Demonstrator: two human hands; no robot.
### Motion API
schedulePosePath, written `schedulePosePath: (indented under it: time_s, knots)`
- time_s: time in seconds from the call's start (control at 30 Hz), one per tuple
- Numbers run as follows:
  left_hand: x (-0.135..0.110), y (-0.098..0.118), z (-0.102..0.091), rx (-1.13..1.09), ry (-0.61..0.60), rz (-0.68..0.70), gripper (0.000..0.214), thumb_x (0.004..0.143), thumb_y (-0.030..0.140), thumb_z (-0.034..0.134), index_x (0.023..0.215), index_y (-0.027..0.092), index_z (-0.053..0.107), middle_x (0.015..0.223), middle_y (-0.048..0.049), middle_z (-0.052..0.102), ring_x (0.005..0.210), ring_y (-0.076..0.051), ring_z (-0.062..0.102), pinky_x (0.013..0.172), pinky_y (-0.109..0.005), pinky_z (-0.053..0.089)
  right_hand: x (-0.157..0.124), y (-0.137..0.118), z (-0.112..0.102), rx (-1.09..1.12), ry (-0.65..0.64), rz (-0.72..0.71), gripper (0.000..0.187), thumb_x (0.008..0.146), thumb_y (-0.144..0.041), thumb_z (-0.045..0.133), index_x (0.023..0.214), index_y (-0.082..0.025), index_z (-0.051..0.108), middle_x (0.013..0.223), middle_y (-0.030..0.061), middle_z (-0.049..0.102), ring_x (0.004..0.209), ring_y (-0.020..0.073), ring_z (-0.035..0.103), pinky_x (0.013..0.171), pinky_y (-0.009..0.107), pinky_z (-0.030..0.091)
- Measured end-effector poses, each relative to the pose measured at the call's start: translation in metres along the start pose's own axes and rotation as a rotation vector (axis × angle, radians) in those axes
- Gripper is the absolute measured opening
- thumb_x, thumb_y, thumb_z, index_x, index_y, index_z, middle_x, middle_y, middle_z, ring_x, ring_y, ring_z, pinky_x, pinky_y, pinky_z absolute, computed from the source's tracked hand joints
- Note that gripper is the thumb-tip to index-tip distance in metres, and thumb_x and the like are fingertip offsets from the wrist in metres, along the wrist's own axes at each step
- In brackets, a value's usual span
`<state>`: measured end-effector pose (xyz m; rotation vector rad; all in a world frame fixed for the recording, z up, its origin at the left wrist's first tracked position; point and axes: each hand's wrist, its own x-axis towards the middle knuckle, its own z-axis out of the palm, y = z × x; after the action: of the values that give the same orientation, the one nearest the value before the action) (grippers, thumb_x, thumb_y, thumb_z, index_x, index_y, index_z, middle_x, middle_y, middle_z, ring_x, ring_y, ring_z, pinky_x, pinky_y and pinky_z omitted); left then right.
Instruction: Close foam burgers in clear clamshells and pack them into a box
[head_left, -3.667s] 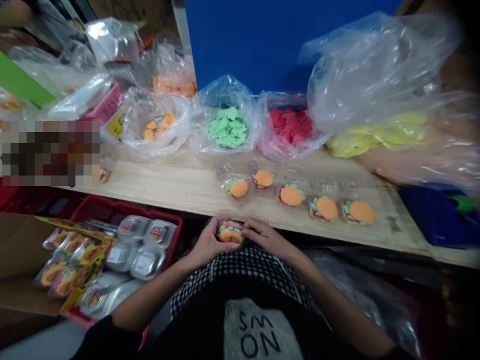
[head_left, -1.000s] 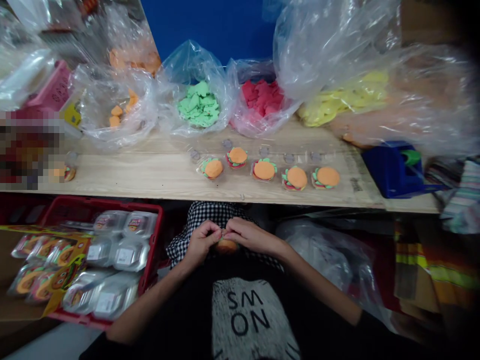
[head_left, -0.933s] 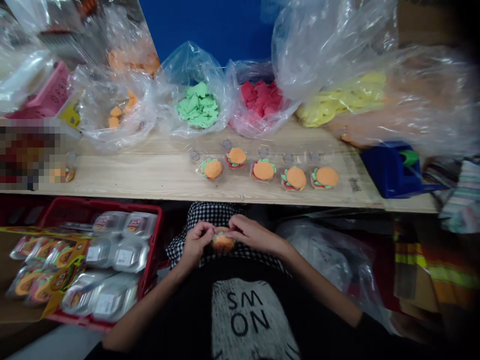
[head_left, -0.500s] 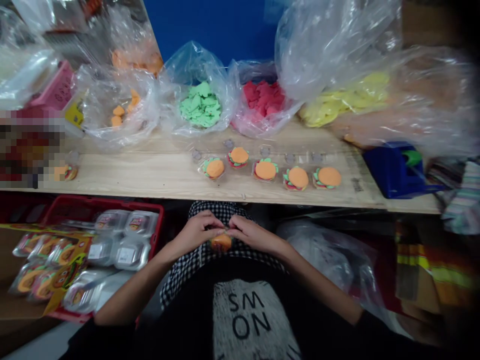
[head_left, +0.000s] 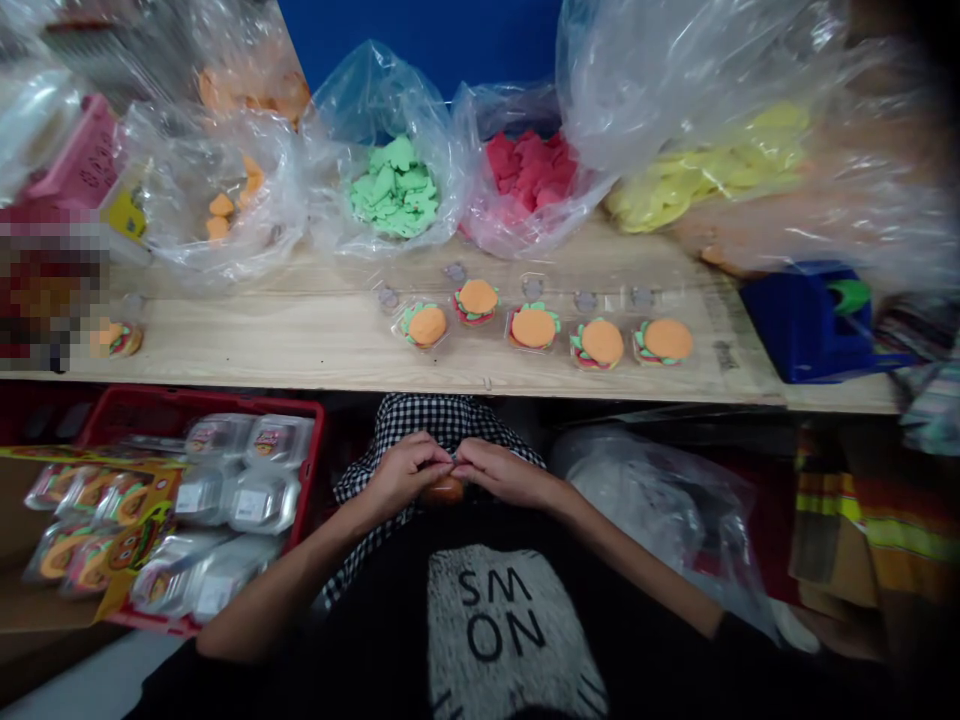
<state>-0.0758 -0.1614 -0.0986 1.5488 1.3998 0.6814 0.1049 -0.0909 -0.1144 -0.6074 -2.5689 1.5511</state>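
Observation:
Both my hands meet in my lap, below the wooden table's (head_left: 300, 345) front edge. My left hand (head_left: 405, 472) and my right hand (head_left: 499, 473) are closed, fingertips pinched together on a small orange burger toy in a clear case (head_left: 444, 489), mostly hidden under the fingers. On the table ahead lies a row of several burger toys in open clear cases (head_left: 534, 327).
Plastic bags at the table's back hold orange pieces (head_left: 225, 195), green pieces (head_left: 391, 187), red pieces (head_left: 529, 165) and yellow pieces (head_left: 712, 165). A blue tape dispenser (head_left: 814, 320) sits right. A red crate (head_left: 315, 440) of packed cases stands at lower left. One burger toy (head_left: 114, 338) lies far left.
My hands stayed together on the burger case, pressing round it and covering more of it. The camera tilted slightly, so the table sits a little higher in view.

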Motion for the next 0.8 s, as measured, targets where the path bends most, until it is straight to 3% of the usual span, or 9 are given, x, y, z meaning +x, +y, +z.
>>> schedulePosePath:
  time_s: [0.23,0.47,0.6,0.7,0.77,0.8]
  knots:
    - [-0.009,0.003,0.007,-0.014,0.021,0.006,0.021,0.08,0.032,0.049,0.077,0.017,0.063,0.073,-0.0036,0.054,0.073,-0.014,0.05,0.068,-0.025,0.038,-0.002,0.0,0.005,-0.034,-0.018,-0.085,0.026,0.09,-0.036,0.032,0.074,-0.018,0.043,0.072,0.0003,0.045,0.068,0.0126,0.041,0.063,0.024,0.034]
    - [-0.021,0.003,0.01,-0.017,0.062,-0.044,0.021,0.08,0.032,0.048,0.076,0.016,0.062,0.073,-0.0031,0.054,0.073,-0.014,0.049,0.067,-0.025,0.037,-0.001,-0.007,0.005,-0.016,-0.076,-0.071,0.028,0.089,-0.037,0.031,0.074,-0.018,0.044,0.072,-0.0001,0.045,0.067,0.0119,0.041,0.063,0.023,0.034]
    - [-0.022,0.012,-0.004,0.033,0.01,-0.053,0.022,0.08,0.033,0.047,0.077,0.017,0.062,0.074,-0.0029,0.054,0.075,-0.014,0.05,0.069,-0.024,0.038,0.004,-0.013,-0.002,-0.03,-0.075,-0.099,0.027,0.089,-0.035,0.033,0.074,-0.017,0.046,0.072,0.0,0.046,0.067,0.0117,0.041,0.063,0.023,0.034]
    - [-0.016,0.026,-0.023,0.121,-0.068,-0.045,0.02,0.08,0.034,0.047,0.084,0.02,0.061,0.089,-0.0048,0.056,0.089,-0.016,0.05,0.079,-0.026,0.038,0.006,-0.023,-0.009,-0.043,-0.02,-0.122,0.024,0.089,-0.032,0.036,0.076,-0.017,0.05,0.073,0.0001,0.049,0.07,0.0113,0.044,0.065,0.022,0.036]
    - [-0.01,0.03,-0.032,0.179,-0.132,-0.033,0.023,0.071,0.037,0.057,0.089,0.023,0.059,0.107,-0.0054,0.053,0.101,-0.02,0.047,0.086,-0.029,0.037,0.006,-0.028,-0.014,-0.073,0.02,-0.091,0.021,0.088,-0.031,0.039,0.079,-0.017,0.052,0.076,0.0004,0.051,0.071,0.011,0.046,0.065,0.02,0.037]
    - [-0.005,0.029,-0.035,0.197,-0.177,-0.045,0.03,0.064,0.038,0.063,0.09,0.023,0.059,0.107,-0.0046,0.055,0.099,-0.021,0.049,0.084,-0.028,0.039,0.005,-0.029,-0.017,-0.085,0.027,-0.063,0.021,0.087,-0.032,0.041,0.08,-0.017,0.053,0.076,0.0004,0.052,0.071,0.0109,0.047,0.064,0.02,0.037]
